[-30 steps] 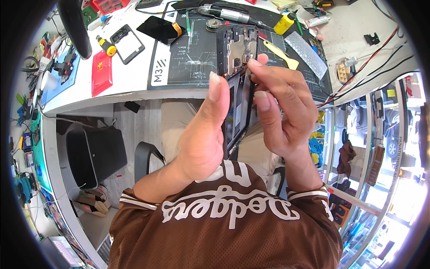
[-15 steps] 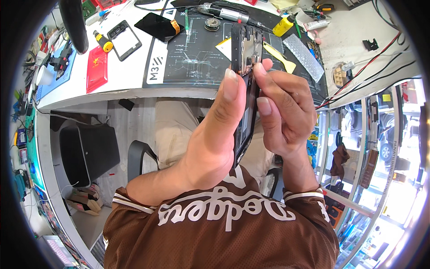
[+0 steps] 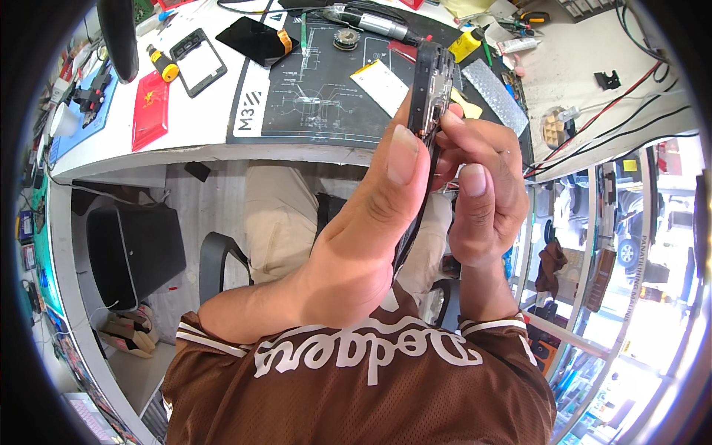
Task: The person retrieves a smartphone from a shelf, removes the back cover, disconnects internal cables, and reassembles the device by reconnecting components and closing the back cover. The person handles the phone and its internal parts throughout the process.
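An opened phone (image 3: 432,85) stands nearly edge-on above the front of the bench. Its back cover is off, so the dark camera end and shiny inner parts show at the top. My left hand (image 3: 356,230) is closed around its left side, the thumb lying along the edge; the other fingers are mostly hidden behind. My right hand (image 3: 486,196) is curled at the phone's right side. Its index fingertip presses on the exposed parts just below the top, while its thumb is bent, apart from the phone. Whether a small part sits between those fingers is hidden.
A black work mat (image 3: 319,96) covers the bench, with a white battery-like piece (image 3: 382,85), a round metal part (image 3: 345,39) and bubble wrap (image 3: 495,96). Left lie a phone frame (image 3: 199,63), a dark screen (image 3: 256,42), a yellow screwdriver (image 3: 163,63) and a red packet (image 3: 151,110). Cables (image 3: 615,122) run right.
Both hands and the phone have shifted a little right. The phone has turned more edge-on, hiding its screen side. The right thumb has come away from the phone's edge.
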A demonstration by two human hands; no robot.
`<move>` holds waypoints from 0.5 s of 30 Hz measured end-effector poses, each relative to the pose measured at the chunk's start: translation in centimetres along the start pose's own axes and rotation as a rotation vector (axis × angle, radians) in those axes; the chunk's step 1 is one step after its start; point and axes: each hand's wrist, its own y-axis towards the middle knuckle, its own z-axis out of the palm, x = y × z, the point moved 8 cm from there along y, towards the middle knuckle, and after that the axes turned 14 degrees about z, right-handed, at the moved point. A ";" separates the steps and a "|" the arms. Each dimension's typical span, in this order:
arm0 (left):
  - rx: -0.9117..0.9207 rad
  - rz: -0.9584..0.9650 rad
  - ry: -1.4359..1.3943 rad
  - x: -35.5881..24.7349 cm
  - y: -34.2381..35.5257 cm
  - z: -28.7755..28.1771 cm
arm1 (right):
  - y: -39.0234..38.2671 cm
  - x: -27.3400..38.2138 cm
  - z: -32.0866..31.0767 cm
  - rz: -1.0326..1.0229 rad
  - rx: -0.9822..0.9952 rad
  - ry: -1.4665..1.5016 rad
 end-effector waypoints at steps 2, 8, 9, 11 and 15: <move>-0.011 0.010 0.011 -0.1 0.0 0.1 | -0.1 -0.1 -0.1 0.007 -0.032 -0.008; -0.012 0.020 0.006 -0.2 -0.1 0.4 | -0.2 0.2 -0.1 -0.010 -0.079 -0.020; -0.004 0.030 0.009 -0.2 0.0 0.4 | -0.2 0.1 -0.1 -0.017 -0.082 -0.027; 0.021 0.048 0.009 -0.2 0.2 0.3 | -0.2 0.0 -0.1 -0.029 -0.081 -0.050; 0.014 0.014 0.082 -0.3 -0.1 0.4 | -0.3 0.3 -0.2 -0.045 -0.083 -0.129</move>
